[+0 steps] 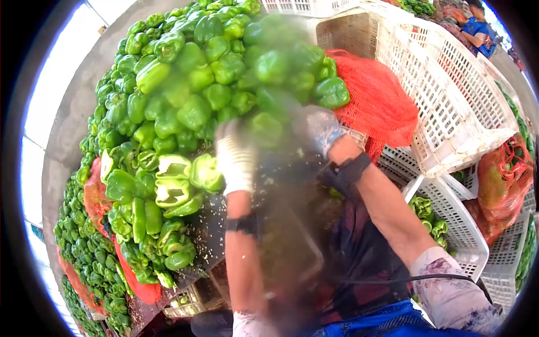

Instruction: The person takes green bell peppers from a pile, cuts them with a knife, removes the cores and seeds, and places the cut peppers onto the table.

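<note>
A large heap of green bell peppers (193,112) fills the surface before me. My left hand (234,160), in a whitish glove, is at the heap's near edge. My right hand (323,132), also gloved, is further right beside the peppers. Between both hands a blurred bell pepper (265,129) shows; whether either hand grips it I cannot make out. Blur hides the fingers of both hands. Left of my left hand lie cut-open pepper pieces (173,180) with pale insides. Scattered seeds speckle the dark work surface (205,238).
Red mesh netting (373,98) lies right of the heap, against white plastic crates (443,95). Another crate (449,210) at right holds peppers, near a filled red mesh bag (505,185). More peppers (84,241) spread at left. Another person (478,31) is at far upper right.
</note>
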`<state>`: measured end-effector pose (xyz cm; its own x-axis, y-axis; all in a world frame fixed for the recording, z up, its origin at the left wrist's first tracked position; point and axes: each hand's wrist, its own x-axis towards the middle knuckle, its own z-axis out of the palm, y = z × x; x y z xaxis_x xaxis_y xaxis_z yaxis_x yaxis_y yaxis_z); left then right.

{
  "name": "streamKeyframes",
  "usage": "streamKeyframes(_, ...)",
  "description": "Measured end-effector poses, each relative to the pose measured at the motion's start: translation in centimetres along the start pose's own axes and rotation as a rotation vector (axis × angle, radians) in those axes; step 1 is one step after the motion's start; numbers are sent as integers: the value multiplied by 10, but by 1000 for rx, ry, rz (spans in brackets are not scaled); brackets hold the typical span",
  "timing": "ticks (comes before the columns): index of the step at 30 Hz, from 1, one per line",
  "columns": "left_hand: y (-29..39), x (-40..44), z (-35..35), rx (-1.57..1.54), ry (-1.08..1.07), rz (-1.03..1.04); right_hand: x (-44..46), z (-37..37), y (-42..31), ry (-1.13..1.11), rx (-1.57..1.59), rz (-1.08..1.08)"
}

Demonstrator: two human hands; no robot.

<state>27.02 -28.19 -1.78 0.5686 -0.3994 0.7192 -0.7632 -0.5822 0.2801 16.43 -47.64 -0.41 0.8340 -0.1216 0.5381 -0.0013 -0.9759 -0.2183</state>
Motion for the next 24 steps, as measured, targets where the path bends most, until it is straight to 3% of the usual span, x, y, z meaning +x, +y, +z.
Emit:
streamKeyframes(1,12,11,10,-179,-118,-95,9,2,1,20,-17,-20)
streamKeyframes(3,36,17,22,-198,-416,-286,12,11,-7,22,-35,-51)
streamKeyframes(5,71,41,3,-2,-702,-397,37,6,2,-141,-102,-139)
streamKeyframes(6,70,43,6,114,-743,-420,44,2,4,-224,-135,-183)
streamKeyframes(9,73,32,2,122,-717,-454,28,-12,-2,-19,-26,-195)
streamKeyframes(11,68,13,-9,160,-635,-459,24,-25,-18,-196,-37,-96)
streamKeyframes(14,48,-30,-16,155,-482,-398,-5,-48,-34,-402,-319,-366)
streamKeyframes(16,54,-31,-36,32,-565,-414,-19,-55,-43,-349,-303,-447)
streamKeyframes(19,55,-37,-47,20,-588,-413,-16,-38,-47,-375,-412,-393)
streamKeyframes(21,61,-34,-48,46,-569,-426,-20,-20,-50,-358,-104,-78)
streamKeyframes(23,66,-34,-46,72,-524,-457,-28,-5,-51,-291,-41,-137)
streamKeyframes(24,52,-48,-34,20,-403,-468,-32,2,-52,-259,-11,-168)
